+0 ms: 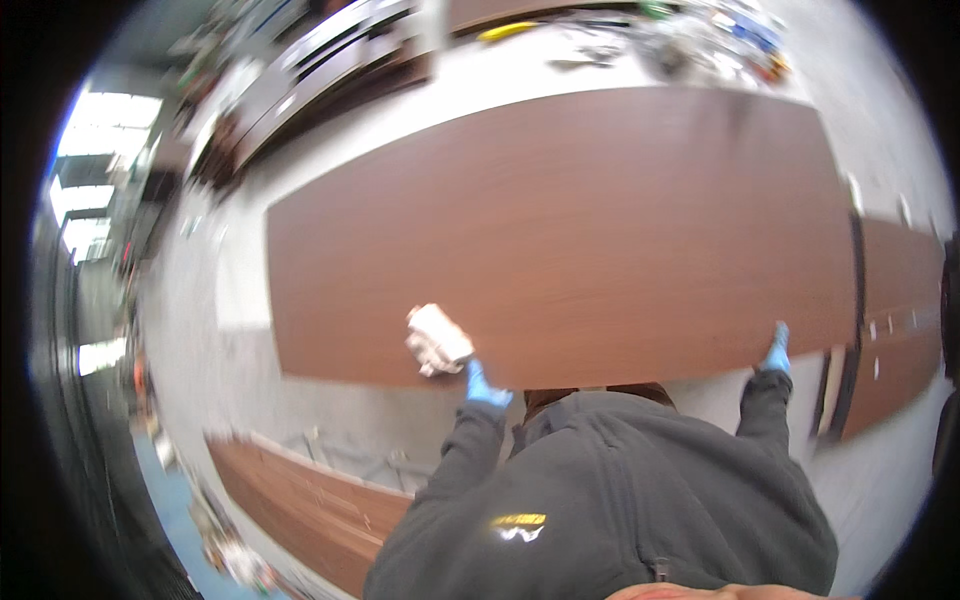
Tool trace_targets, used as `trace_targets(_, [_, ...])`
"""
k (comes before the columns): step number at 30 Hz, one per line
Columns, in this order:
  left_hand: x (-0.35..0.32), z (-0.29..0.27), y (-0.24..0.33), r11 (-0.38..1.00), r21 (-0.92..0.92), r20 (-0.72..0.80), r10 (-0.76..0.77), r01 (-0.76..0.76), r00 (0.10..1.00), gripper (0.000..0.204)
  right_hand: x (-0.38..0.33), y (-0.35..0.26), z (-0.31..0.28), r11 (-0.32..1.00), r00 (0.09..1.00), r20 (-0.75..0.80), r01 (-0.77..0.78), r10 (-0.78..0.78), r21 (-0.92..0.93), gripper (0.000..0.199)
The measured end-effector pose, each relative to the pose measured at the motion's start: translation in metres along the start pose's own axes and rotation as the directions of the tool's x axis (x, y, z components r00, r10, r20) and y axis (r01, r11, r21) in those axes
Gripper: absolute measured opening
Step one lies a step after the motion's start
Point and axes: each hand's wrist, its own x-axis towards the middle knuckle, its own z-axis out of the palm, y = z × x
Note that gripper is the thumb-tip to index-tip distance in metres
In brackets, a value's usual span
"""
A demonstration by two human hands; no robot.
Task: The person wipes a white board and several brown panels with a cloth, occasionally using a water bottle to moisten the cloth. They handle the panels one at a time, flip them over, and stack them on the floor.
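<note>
A large dark brown wooden panel [560, 230] lies flat in front of me, its near long edge close to my body. My left hand [484, 386], in a blue glove, is at that near edge, left of my middle. A crumpled white cloth [438, 341] is in it, over the panel's surface, and hides most of the fingers. Farther right, my blue-gloved right hand [777, 352] is closed on the panel's near edge, part of it lying over the top. Its other fingers are hidden under the board. Motion blurs the picture.
The panel rests on a white surface [243, 285]. Beyond it are a yellow tool [507, 32] and a heap of plastic wrapping [690, 50]. Another brown board [300, 505] stands at the lower left, and brown panels [895, 310] are at the right.
</note>
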Motion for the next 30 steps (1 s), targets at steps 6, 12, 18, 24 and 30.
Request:
trace_targets(6, [0.076,0.037,-0.004,0.970,0.005,0.235,0.235,-0.243,0.943,0.044,0.055,-0.046,0.047,0.987,0.975,-0.206,0.052,-0.082,-0.149,0.097])
trace_targets(12, [0.078,0.024,-0.012,0.970,-0.001,0.071,0.241,-0.242,0.968,0.049,0.021,-0.059,0.077,0.083,0.563,0.048,0.205,-0.825,-0.975,0.101])
trace_targets(18, [0.074,0.015,-0.017,0.983,0.061,0.153,0.164,-0.175,0.975,0.053,-0.110,0.015,0.210,0.065,0.333,0.785,0.933,-0.523,-0.353,0.097])
trace_targets(24, [0.056,0.032,-0.020,0.971,-0.231,0.117,0.092,-0.063,0.989,0.056,-0.207,0.128,0.305,0.509,0.192,0.976,0.853,-0.106,-0.113,0.089])
trace_targets(30, [0.012,0.039,-0.011,0.973,-0.217,0.075,0.092,-0.074,0.993,0.053,-0.300,0.212,0.362,0.744,0.084,0.990,0.654,0.114,-0.141,0.080])
